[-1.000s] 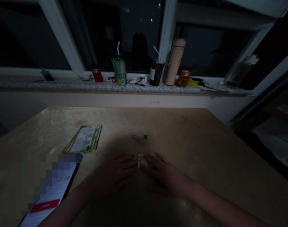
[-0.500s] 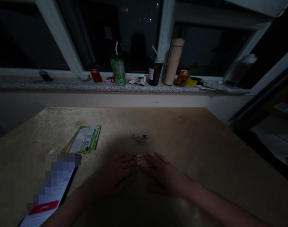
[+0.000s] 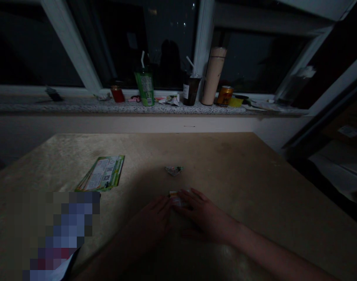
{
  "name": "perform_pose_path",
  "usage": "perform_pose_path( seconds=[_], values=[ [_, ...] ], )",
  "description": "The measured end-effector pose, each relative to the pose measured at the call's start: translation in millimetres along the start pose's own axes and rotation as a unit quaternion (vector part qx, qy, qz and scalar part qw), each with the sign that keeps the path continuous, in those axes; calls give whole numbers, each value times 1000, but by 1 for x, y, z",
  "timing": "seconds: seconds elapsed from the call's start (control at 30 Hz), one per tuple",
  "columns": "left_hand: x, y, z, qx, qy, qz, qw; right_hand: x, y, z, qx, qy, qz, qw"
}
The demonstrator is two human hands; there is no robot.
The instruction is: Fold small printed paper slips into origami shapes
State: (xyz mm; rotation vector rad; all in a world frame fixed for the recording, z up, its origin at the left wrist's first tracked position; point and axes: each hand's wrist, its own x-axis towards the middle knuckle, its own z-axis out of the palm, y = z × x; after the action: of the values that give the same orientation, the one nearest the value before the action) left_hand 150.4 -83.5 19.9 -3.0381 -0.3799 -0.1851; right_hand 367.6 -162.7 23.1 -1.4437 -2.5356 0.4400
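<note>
A small printed piece of paper [image 3: 174, 199] lies on the wooden table between my two hands. My right hand [image 3: 199, 208] rests flat over its right part with fingers stretched out, hiding that side. My left hand [image 3: 156, 212] is at the paper's left edge, its fingers extended and close together; dim light blurs whether they press on it. Just beyond the hands sits a small folded paper piece [image 3: 174, 170], roughly triangular with its point toward me.
A fanned stack of green printed cards [image 3: 103, 173] lies on the table [image 3: 225, 156] at left, with a partly pixelated phone [image 3: 65, 269] nearer me. On the windowsill stand a green cup [image 3: 146, 88], a dark cup [image 3: 191, 89], a tall flask [image 3: 214, 76] and a can [image 3: 225, 96].
My left hand has drawn its fingers closer together and turned slightly toward the paper's left edge. My right hand stays on the paper. The view has shifted slightly.
</note>
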Motion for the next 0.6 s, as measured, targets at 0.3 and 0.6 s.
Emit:
perform_pose_path(
  seconds=[0.3, 0.6],
  values=[
    [-7, 6, 8, -26, 26, -53, 998, -1, 1, 2, 19, 12, 2, 1000],
    [-21, -19, -4, -55, -24, 2, 998, -2, 0, 2, 17, 5, 8, 1000]
  ],
)
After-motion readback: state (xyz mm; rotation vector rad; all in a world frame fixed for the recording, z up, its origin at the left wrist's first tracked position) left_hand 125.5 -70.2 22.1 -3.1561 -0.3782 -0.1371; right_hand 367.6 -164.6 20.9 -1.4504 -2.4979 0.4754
